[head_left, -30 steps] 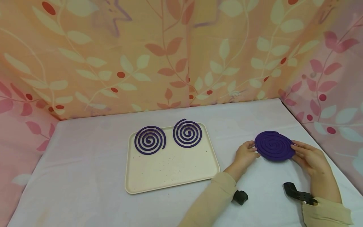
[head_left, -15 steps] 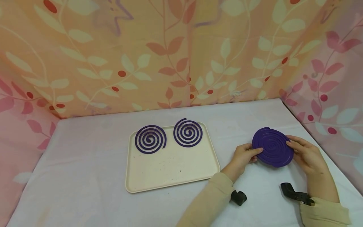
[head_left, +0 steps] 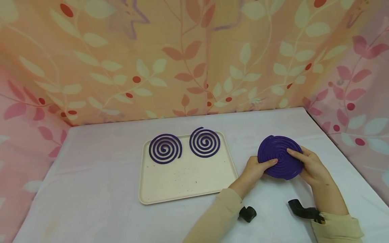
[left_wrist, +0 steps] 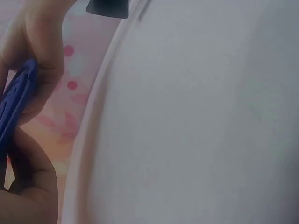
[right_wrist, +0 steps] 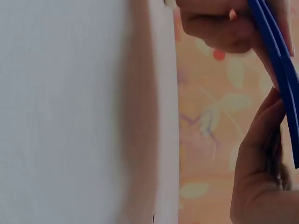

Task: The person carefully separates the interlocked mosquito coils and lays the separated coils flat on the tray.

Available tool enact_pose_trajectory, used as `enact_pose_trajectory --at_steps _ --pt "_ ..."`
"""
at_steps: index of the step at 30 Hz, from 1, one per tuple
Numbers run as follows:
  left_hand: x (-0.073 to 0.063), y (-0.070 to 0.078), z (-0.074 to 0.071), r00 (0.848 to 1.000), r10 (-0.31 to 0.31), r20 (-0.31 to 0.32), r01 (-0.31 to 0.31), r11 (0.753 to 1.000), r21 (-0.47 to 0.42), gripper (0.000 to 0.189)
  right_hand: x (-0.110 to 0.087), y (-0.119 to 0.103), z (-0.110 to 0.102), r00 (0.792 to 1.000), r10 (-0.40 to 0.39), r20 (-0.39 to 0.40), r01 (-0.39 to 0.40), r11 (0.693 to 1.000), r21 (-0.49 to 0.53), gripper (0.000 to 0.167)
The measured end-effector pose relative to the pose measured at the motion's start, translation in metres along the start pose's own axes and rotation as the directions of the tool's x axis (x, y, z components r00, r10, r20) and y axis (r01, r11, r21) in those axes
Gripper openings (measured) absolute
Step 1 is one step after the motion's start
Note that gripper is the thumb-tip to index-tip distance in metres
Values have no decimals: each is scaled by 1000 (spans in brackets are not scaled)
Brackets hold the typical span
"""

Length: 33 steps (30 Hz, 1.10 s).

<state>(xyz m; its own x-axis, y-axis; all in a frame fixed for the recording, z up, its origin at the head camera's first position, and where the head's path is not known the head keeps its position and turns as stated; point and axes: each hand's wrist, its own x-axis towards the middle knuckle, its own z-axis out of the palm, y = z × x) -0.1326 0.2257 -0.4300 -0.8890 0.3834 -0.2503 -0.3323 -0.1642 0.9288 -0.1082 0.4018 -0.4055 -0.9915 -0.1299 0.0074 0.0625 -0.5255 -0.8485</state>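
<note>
Purple disc (head_left: 282,162) — matt, finely ridged

Soft, even light fills the head view; both wrist views are dim, perhaps slightly blurred.

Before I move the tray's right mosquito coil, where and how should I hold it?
Probably pinch that mosquito coil gently by its outer ring, coming from the far side: that edge pokes past the tray, and its rings look thin.
</note>
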Motion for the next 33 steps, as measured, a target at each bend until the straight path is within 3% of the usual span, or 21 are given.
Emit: enact_pose_trajectory --at_steps 6,12,18,24,33 --pt "-7 5 -29 998 41 45 -40 999 -24 26 6 17 24 999 -13 -52 1 972 -235 32" --pt "-12 10 -51 998 3 63 1 998 -66 26 8 30 46 991 -59 -121 17 948 -319 30" --pt "-19 16 -65 999 14 29 -15 999 44 25 11 39 62 981 -92 -172 10 905 -425 27" --pt "-30 21 -83 994 104 40 -109 985 134 25 15 48 78 975 -105 -197 5 893 -450 27" --pt "-48 25 -120 991 80 110 -80 997 -5 27 21 64 106 989 -5 -148 -51 928 -370 24"
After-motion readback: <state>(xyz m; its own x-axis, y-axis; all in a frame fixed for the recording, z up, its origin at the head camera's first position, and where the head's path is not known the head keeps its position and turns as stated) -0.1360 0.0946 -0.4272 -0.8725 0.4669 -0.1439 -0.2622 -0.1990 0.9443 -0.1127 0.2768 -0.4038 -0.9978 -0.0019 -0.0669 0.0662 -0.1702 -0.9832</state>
